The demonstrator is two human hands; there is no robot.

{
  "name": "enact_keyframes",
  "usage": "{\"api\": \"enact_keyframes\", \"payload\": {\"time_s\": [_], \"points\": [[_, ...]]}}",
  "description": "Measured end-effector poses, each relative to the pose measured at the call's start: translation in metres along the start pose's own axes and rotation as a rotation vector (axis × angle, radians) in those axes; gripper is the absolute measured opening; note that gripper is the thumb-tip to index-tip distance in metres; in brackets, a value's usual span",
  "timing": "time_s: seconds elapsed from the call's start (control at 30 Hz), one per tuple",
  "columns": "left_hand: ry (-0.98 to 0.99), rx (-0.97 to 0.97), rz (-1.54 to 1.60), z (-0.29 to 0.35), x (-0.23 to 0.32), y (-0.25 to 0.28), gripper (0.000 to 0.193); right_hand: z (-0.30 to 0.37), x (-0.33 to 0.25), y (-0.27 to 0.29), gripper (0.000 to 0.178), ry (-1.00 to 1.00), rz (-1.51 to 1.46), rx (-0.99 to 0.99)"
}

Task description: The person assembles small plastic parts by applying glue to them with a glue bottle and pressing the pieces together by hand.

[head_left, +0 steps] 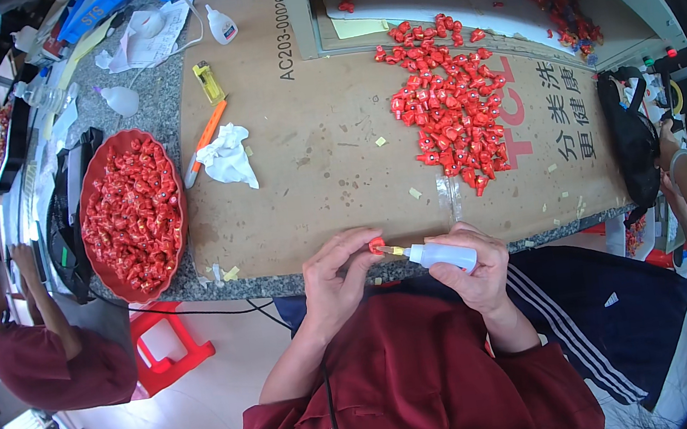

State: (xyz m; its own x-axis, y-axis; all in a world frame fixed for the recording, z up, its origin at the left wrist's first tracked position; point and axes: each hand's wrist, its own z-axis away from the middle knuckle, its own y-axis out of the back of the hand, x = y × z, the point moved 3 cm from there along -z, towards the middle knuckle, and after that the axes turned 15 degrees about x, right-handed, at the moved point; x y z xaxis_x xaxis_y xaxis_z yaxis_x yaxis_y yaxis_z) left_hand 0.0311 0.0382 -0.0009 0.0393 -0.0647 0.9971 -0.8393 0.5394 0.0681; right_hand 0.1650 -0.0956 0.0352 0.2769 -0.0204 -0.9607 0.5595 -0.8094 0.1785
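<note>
Between the thumb and fingers of my left hand [339, 277] is a small red plastic part [376, 245], held just above the table's near edge. My right hand [476, 267] grips a white squeeze bottle [445, 258], tilted on its side. The bottle's yellowish nozzle [395, 250] points left, and its tip meets or nearly meets the red part. Beyond my hands, a loose pile of similar red parts [450, 107] lies on the cardboard sheet [301, 151]. To the left, an oval red scalloped tray [183, 234] is heaped with more of them.
An orange utility knife [206, 143], a crumpled white tissue [227, 158] and a yellow lighter [208, 82] lie by the tray. Another squeeze bottle [221, 25] stands farther back. A grey metal housing [303, 13] borders the far side. Other people sit left and right.
</note>
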Motion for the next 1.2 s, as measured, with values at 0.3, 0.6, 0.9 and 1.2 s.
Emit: {"api": "enact_keyframes", "payload": {"time_s": [0.3, 0.6, 0.9, 1.2], "points": [[0.015, -0.034, 0.001, 0.0014, -0.0032, 0.0013, 0.024, -0.0003, -0.0017, 0.0039, 0.029, 0.070, 0.016, -0.007], [0.089, 0.018, 0.083, 0.0018, -0.0051, 0.0013, 0.027, 0.0021, -0.0002, 0.0029, 0.028, 0.085, 0.050, -0.013], [0.018, 0.025, 0.052, -0.0002, -0.0020, 0.0029, 0.026, -0.0008, -0.0011, 0.0046, 0.027, 0.067, 0.045, 0.005], [-0.010, -0.010, -0.018, -0.0011, 0.0013, 0.0035, 0.025, -0.0041, -0.0007, 0.0041, 0.029, 0.041, 0.042, 0.024]]}}
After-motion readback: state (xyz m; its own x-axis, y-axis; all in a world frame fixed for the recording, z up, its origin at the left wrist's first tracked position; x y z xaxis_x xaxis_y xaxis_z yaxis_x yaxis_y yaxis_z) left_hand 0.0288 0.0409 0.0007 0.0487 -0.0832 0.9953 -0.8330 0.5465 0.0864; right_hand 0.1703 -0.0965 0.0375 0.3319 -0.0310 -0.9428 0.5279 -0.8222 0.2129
